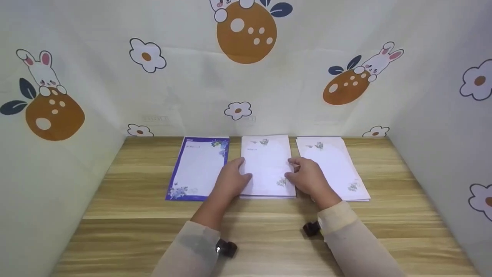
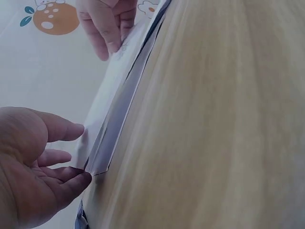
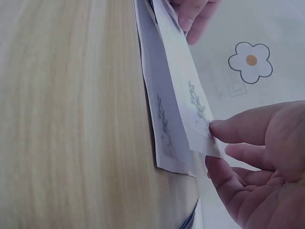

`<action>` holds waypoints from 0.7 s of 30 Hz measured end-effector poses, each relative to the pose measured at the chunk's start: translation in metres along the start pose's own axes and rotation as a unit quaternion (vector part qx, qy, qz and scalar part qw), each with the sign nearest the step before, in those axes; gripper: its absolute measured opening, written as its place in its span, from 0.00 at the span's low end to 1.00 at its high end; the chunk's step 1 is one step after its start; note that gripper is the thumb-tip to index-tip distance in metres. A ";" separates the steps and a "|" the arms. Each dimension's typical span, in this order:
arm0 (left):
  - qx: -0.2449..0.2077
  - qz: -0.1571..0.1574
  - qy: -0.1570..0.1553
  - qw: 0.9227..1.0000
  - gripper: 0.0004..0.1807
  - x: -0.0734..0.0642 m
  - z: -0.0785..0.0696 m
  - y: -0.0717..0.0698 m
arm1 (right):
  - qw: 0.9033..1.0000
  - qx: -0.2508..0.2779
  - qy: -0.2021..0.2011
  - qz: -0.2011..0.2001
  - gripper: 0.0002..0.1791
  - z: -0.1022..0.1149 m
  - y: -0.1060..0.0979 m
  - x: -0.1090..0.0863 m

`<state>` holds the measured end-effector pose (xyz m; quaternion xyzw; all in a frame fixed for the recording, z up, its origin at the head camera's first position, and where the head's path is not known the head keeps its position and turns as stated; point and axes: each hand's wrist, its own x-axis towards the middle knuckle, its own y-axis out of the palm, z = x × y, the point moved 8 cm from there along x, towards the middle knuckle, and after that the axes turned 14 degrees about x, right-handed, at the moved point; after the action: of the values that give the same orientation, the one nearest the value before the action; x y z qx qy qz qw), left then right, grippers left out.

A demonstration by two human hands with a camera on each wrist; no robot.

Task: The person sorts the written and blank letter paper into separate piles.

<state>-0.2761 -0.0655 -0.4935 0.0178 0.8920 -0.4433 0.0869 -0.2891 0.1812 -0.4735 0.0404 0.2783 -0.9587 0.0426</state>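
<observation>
The middle sheet of white letter paper (image 1: 267,165), with small printed plants, lies over more paper of its kind. My left hand (image 1: 231,179) pinches its left edge, thumb on top and fingers at the side. At the opposite edge, my right hand (image 1: 307,176) holds the sheet between thumb and fingers. In the right wrist view the upper sheet (image 3: 183,86) stands raised off the lower sheet (image 3: 159,109). A gap also shows along its near edge in the left wrist view, above the lower paper (image 2: 114,129).
To the left lies a sheet with a purple border and blue flowers (image 1: 198,169). A white paper stack with plant prints (image 1: 332,161) lies to the right, partly behind my right hand. The wooden table (image 1: 261,238) meets a patterned cloth wall (image 1: 184,96) at the back.
</observation>
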 end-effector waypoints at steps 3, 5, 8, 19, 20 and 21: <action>-0.004 -0.007 0.002 1.000 0.38 0.000 -0.001 -0.003 | 1.000 0.005 -0.003 -0.011 0.31 0.004 -0.002 -0.001; -0.009 -0.013 0.000 1.000 0.38 -0.001 -0.001 -0.005 | 1.000 0.007 -0.007 -0.017 0.31 0.007 -0.003 -0.003; -0.008 -0.028 0.004 1.000 0.38 -0.003 0.000 -0.011 | 1.000 0.008 -0.016 -0.016 0.29 0.011 0.000 -0.005; -0.036 -0.061 -0.016 0.997 0.34 -0.003 0.038 -0.043 | 0.997 0.066 -0.030 -0.032 0.25 0.036 0.028 -0.001; -0.037 -0.062 -0.021 0.997 0.34 -0.003 0.045 -0.047 | 0.997 0.070 -0.030 -0.030 0.24 0.039 0.033 0.000; -0.038 -0.061 -0.027 0.997 0.34 -0.003 0.052 -0.050 | 0.996 0.073 -0.033 -0.027 0.24 0.043 0.038 0.000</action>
<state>-0.2715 -0.1375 -0.4844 -0.0520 0.9047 -0.4144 0.0844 -0.2878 0.1259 -0.4577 0.0041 0.2068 -0.9781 0.0224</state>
